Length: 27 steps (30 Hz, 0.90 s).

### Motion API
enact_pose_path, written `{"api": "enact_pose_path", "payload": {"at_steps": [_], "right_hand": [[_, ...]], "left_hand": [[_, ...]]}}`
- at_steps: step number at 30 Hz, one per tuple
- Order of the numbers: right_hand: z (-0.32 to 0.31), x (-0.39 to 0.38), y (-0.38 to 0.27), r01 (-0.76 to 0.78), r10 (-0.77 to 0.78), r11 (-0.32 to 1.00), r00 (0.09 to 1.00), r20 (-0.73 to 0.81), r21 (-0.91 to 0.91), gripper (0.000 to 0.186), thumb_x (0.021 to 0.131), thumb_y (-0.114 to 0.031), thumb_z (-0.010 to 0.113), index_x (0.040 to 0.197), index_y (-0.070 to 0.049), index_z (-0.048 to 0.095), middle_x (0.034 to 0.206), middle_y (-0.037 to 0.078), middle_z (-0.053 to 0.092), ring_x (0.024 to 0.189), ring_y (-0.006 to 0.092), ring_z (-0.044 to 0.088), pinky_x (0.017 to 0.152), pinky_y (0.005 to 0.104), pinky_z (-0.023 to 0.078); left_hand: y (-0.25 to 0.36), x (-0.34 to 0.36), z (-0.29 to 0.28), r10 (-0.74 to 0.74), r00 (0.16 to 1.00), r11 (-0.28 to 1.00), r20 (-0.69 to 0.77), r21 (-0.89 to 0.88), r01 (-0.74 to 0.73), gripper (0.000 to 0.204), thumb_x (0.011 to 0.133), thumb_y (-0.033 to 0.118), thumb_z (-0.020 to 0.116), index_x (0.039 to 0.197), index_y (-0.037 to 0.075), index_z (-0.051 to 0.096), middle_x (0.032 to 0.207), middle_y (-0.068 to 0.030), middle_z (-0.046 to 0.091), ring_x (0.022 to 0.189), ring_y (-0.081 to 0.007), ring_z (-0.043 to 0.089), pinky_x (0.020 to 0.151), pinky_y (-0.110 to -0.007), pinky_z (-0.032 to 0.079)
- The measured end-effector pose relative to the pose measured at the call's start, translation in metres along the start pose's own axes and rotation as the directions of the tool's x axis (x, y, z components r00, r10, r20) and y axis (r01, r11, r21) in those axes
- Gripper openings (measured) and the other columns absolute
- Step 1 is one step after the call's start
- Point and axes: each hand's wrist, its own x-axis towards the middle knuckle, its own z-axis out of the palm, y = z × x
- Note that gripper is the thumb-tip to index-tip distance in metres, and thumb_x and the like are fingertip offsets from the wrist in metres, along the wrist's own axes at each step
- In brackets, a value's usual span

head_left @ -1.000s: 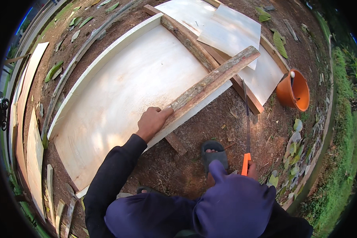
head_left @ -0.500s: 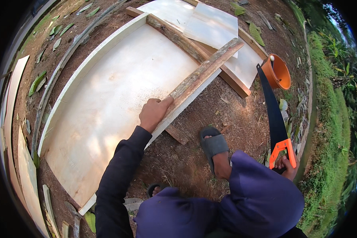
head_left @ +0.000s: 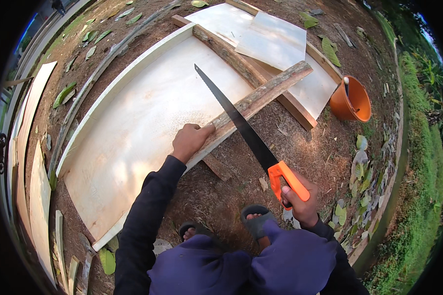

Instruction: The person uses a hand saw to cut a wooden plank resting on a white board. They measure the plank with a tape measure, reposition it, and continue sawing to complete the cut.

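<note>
The person is crouched on bare brown soil, dark sleeves reaching forward from the lower edge. Their right hand (head_left: 300, 204) is wrapped shut around the orange handle of a handsaw (head_left: 241, 130), fingers curled through the grip. The saw's dark blade runs up and to the left from that handle, and lies across a rough, bark-covered wooden batten (head_left: 261, 96), with its tip over the pale sheet beyond.

The left hand (head_left: 189, 141) is pressed down on the near end of that batten, palm flat and fingers slightly bent over the wood, thumb stretched toward the blade; it steadies rather than grasps, just beside where the blade crosses.

The batten lies diagonally on the edge of a large plywood sheet (head_left: 133, 128), pale and lightly dusted, which rests flat on the ground. A second, longer timber (head_left: 231, 56) lies across the far side of that sheet, and the batten's far end rests on it. Past it, smaller plywood panels (head_left: 273, 39) are stacked one on another.

To the right, well apart from the saw, stands an orange bucket (head_left: 349, 101) with a stick-like tool in it. Dry leaves are scattered over the soil, and grass runs along the right rim. More planks (head_left: 34, 162) lie along the left side. Both feet, in dark sandals (head_left: 256, 223), are planted near the sheet's near edge
</note>
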Motion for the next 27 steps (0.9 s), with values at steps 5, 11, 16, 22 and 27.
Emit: {"api": "enact_pose_path", "payload": {"at_steps": [5,11,16,22,27], "right_hand": [[0.021,0.023,0.023,0.057,-0.057,0.998,0.987,0.151,0.001,0.050,0.093,-0.006,0.067,0.141,0.005,0.059,0.120,0.014,0.073,0.105,0.0155,0.070,0.092,0.0308,0.054],[0.014,0.022,0.027,0.239,-0.225,0.971,0.942,0.250,-0.029,0.058,0.087,-0.010,0.072,0.140,0.008,0.058,0.113,0.022,0.075,0.088,0.0254,0.077,0.079,0.0328,0.060],[0.013,0.015,0.035,0.176,-0.166,0.984,0.954,0.251,-0.019,0.057,0.087,-0.011,0.072,0.138,0.010,0.058,0.117,0.028,0.073,0.098,0.0325,0.077,0.082,0.0361,0.060],[0.007,0.022,0.029,0.265,-0.234,0.961,0.934,0.271,-0.081,0.055,0.088,-0.010,0.072,0.137,0.011,0.058,0.116,0.029,0.072,0.099,0.0357,0.077,0.083,0.0385,0.061],[0.007,0.022,0.026,0.294,-0.260,0.952,0.924,0.279,-0.087,0.055,0.089,-0.010,0.071,0.137,0.013,0.057,0.115,0.030,0.072,0.099,0.0368,0.077,0.083,0.0389,0.061]], "left_hand": [[-0.013,-0.007,0.008,0.067,0.995,0.998,-0.070,0.015,-0.066,0.063,0.083,0.059,0.066,0.099,-0.001,0.078,0.096,-0.0228,0.076,0.092,-0.0377,0.072,0.082,-0.046,0.055],[-0.015,-0.018,0.022,0.020,0.990,1.000,-0.140,-0.011,-0.022,0.057,0.083,0.053,0.069,0.104,0.001,0.076,0.100,-0.0229,0.075,0.096,-0.0377,0.071,0.085,-0.046,0.053],[-0.006,-0.023,0.027,-0.022,0.980,1.000,-0.197,0.012,0.025,0.053,0.081,0.051,0.069,0.101,0.002,0.076,0.097,-0.0206,0.074,0.095,-0.0359,0.070,0.085,-0.045,0.052],[0.004,-0.025,0.029,-0.057,0.969,0.998,-0.239,0.010,0.062,0.051,0.079,0.048,0.069,0.097,0.000,0.075,0.093,-0.0194,0.074,0.092,-0.0341,0.069,0.084,-0.044,0.051],[-0.001,-0.024,0.030,-0.060,0.969,0.998,-0.239,-0.010,0.059,0.051,0.080,0.048,0.069,0.096,0.000,0.075,0.092,-0.0187,0.073,0.091,-0.0338,0.069,0.084,-0.044,0.050]]}}
